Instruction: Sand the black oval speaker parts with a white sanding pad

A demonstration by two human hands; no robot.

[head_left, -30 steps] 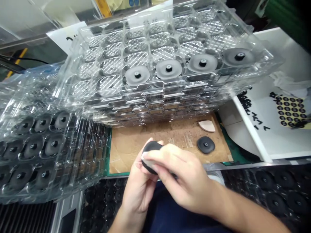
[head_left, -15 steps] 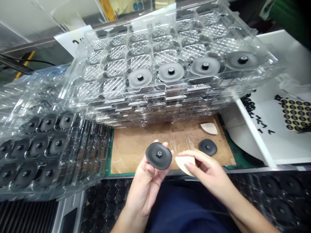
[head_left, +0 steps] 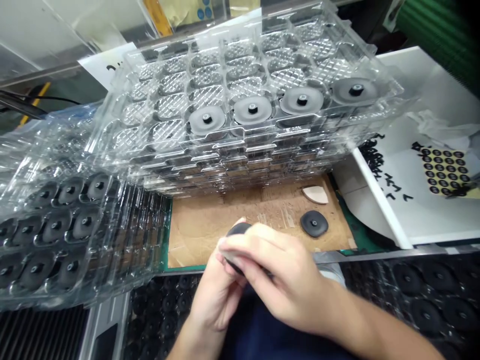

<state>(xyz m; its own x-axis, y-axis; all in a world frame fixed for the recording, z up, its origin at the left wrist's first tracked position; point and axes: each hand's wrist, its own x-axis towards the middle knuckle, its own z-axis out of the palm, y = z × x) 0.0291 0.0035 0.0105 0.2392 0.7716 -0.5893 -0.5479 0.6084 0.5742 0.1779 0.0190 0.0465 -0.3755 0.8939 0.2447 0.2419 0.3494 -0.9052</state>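
Note:
My left hand (head_left: 215, 290) is closed around a black disc (head_left: 239, 229), whose upper rim shows above the fingers. Over that disc lies my right hand (head_left: 285, 270), its fingers pinched on a pale pad (head_left: 229, 254) against the disc's face. Most of the pad and the disc's centre are hidden by the right fingers. To the right, a second black disc (head_left: 314, 224) with a small central hub rests hub-up on the cardboard (head_left: 198, 220). Behind it lies another cream, leaf-shaped pad (head_left: 315, 194).
A tall stack of clear plastic trays (head_left: 221, 145) stands behind the cardboard, several discs in its front row. More filled trays (head_left: 127, 220) are at the left. The white bin (head_left: 378, 210) at right holds small black pieces (head_left: 393, 187) and a sticker sheet (head_left: 446, 172).
My right hand has moved left with the pad, from beside the disc to over it, and now covers most of it. The camera view has shifted slightly.

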